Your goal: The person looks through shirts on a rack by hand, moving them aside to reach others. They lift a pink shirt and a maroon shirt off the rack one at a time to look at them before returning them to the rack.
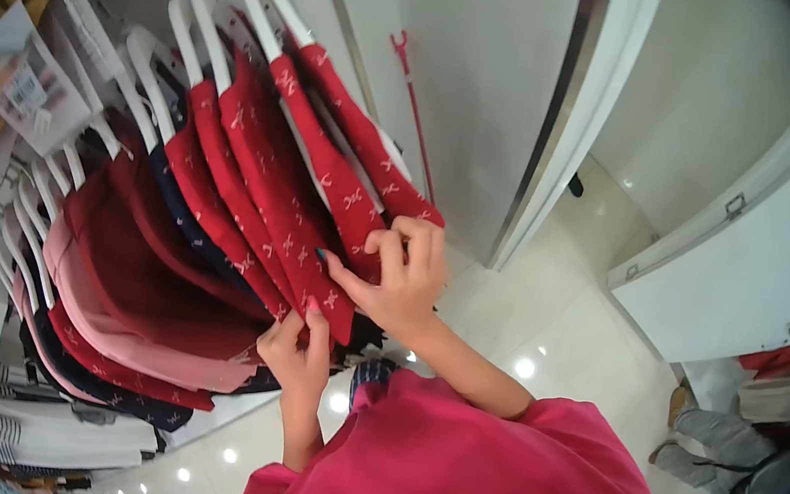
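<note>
Several red garments with a small white print hang on white hangers in front of me. My left hand [297, 347] is closed, with thumb and fingers pinching the lower edge of a red printed garment [275, 169]. Higher and to the right, my right hand [403, 276] has its fingers curled over the edge of another red printed garment [338, 183]; its thumb points left across the cloth. The fingertips of my right hand are partly hidden by the fabric. A white hanger [257, 5] carries the garment at the right end.
Maroon [127, 250] and pink garments [71, 287] hang farther left on the rail. A price sign [30, 79] stands at upper left. A red pole [414, 113] leans against a white panel. At right are a white door [736, 265] and a person's grey-trousered legs [721, 440].
</note>
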Demonstrator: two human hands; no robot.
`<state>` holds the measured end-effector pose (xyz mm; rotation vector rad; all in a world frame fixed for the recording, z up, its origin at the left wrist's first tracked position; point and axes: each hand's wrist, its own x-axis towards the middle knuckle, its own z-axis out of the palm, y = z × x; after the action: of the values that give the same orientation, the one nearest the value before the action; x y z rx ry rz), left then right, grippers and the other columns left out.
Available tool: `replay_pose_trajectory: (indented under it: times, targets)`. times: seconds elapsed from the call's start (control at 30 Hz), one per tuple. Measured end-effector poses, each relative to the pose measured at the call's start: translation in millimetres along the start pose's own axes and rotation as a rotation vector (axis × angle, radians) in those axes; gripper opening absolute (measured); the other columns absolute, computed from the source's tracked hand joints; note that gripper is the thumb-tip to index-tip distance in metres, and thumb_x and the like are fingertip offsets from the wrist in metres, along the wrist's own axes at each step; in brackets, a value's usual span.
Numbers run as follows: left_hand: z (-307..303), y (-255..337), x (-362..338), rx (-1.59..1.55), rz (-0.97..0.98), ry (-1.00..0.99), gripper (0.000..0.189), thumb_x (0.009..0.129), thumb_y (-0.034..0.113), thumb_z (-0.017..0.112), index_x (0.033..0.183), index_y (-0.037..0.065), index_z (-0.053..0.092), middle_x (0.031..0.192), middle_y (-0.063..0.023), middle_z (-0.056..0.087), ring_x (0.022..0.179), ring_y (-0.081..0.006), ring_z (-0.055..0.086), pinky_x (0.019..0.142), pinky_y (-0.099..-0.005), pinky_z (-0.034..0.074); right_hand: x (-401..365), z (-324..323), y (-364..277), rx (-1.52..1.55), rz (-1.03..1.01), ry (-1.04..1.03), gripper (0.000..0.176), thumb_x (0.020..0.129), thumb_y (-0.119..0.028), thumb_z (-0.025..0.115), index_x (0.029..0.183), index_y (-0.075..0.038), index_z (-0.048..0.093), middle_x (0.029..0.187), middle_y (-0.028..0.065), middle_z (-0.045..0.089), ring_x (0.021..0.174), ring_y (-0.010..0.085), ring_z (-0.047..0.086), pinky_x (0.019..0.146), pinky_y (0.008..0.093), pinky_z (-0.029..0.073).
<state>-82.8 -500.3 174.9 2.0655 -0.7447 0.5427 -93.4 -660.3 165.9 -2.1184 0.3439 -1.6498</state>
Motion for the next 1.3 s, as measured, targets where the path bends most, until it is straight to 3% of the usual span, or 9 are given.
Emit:
replay_pose_trajectory:
  times: [0.13, 0.37, 0.53, 0.63, 0.77, 0.9, 1.07, 1.2, 1.3]
  targets:
    - [-4, 6, 2, -0.042, -0.059, 0.001, 0.03, 0.098, 0.013, 0.064, 0.072, -0.002, 0.061, 0.052, -0.0086, 0.046, 0.048, -0.0114, 0.038, 0.048, -0.0313, 0.029, 1, 6, 7, 0.001, -0.041, -0.003, 0.026, 0.066, -0.013, 0.081, 0.083, -0.008, 0.062, 0.098, 0.0092, 0.054, 0.086, 0.0294, 0.055, 0.073, 0.0409, 0.046]
    - [-10, -3, -6, 0.036, -0.041, -0.025, 0.014, 0.094, 0.008, 0.066, 0.085, -0.002, 0.07, 0.057, -0.0107, 0.053, 0.042, -0.0163, 0.045, 0.044, -0.0312, 0.033, 10, -20, 33, 0.023, 0.05, -0.096, 0.017, 0.074, -0.013, 0.077, 0.088, -0.011, 0.068, 0.128, 0.0111, 0.06, 0.12, 0.034, 0.052, 0.096, 0.0469, 0.038]
    - [-2, -1, -4, 0.038, -0.005, -0.007, 0.015, 0.096, 0.011, 0.067, 0.087, -0.001, 0.07, 0.056, -0.0102, 0.053, 0.047, -0.0123, 0.043, 0.046, -0.0305, 0.032, -3, -18, 53, 0.245, 0.068, -0.22, 0.021, 0.085, -0.001, 0.072, 0.103, -0.004, 0.062, 0.095, 0.012, 0.066, 0.084, 0.0314, 0.063, 0.086, 0.0414, 0.042]
    - [-3, 4, -2, 0.061, -0.017, -0.053, 0.01, 0.092, 0.007, 0.069, 0.092, -0.002, 0.072, 0.062, -0.0149, 0.061, 0.045, -0.0256, 0.058, 0.046, -0.0344, 0.042, -24, -21, 35, 0.351, 0.2, -0.16, 0.03, 0.082, 0.004, 0.072, 0.108, -0.003, 0.059, 0.092, 0.0132, 0.065, 0.083, 0.0322, 0.063, 0.075, 0.0403, 0.046]
    - [6, 3, -7, 0.143, 0.038, -0.066, 0.011, 0.091, 0.011, 0.071, 0.084, 0.003, 0.07, 0.054, -0.0116, 0.053, 0.043, -0.0279, 0.054, 0.044, -0.0382, 0.04, -31, -30, 12, 0.505, 0.014, -0.246, 0.034, 0.082, 0.011, 0.068, 0.111, -0.002, 0.057, 0.092, 0.0156, 0.064, 0.075, 0.0335, 0.06, 0.067, 0.0421, 0.045]
    - [12, 16, -3, 0.062, 0.018, -0.027, 0.015, 0.09, 0.012, 0.071, 0.079, 0.004, 0.064, 0.053, -0.0113, 0.054, 0.045, -0.0287, 0.057, 0.045, -0.0399, 0.044, -39, -29, 11, 0.558, -0.15, -0.328, 0.042, 0.077, 0.014, 0.065, 0.112, -0.007, 0.061, 0.095, 0.0175, 0.057, 0.078, 0.0354, 0.056, 0.068, 0.0443, 0.043]
    - [15, 15, -3, 0.125, 0.034, -0.019, 0.02, 0.09, 0.013, 0.068, 0.075, 0.005, 0.059, 0.056, -0.0141, 0.056, 0.052, -0.0323, 0.063, 0.048, -0.0427, 0.047, -34, -36, 12, 0.439, 0.019, -0.575, 0.027, 0.086, 0.004, 0.058, 0.11, -0.007, 0.063, 0.101, 0.0184, 0.056, 0.091, 0.0401, 0.057, 0.077, 0.0464, 0.045]
    - [16, -1, -2, 0.339, 0.287, -0.03, 0.015, 0.09, 0.017, 0.067, 0.084, 0.005, 0.061, 0.065, -0.0093, 0.061, 0.056, -0.027, 0.064, 0.049, -0.0394, 0.05, -29, -29, 7, 0.455, 0.041, -0.656, 0.02, 0.095, 0.0, 0.049, 0.111, -0.001, 0.061, 0.11, 0.0202, 0.057, 0.104, 0.0406, 0.057, 0.091, 0.0413, 0.046]
    - [19, 0, -13, 0.245, 0.117, -0.01, 0.018, 0.093, 0.018, 0.064, 0.086, 0.002, 0.061, 0.065, -0.0113, 0.059, 0.059, -0.0277, 0.064, 0.052, -0.0397, 0.05, -29, -35, 5, 0.454, 0.037, -0.729, 0.022, 0.1, -0.002, 0.044, 0.114, 0.0, 0.061, 0.114, 0.0203, 0.057, 0.107, 0.0399, 0.057, 0.095, 0.0399, 0.044]
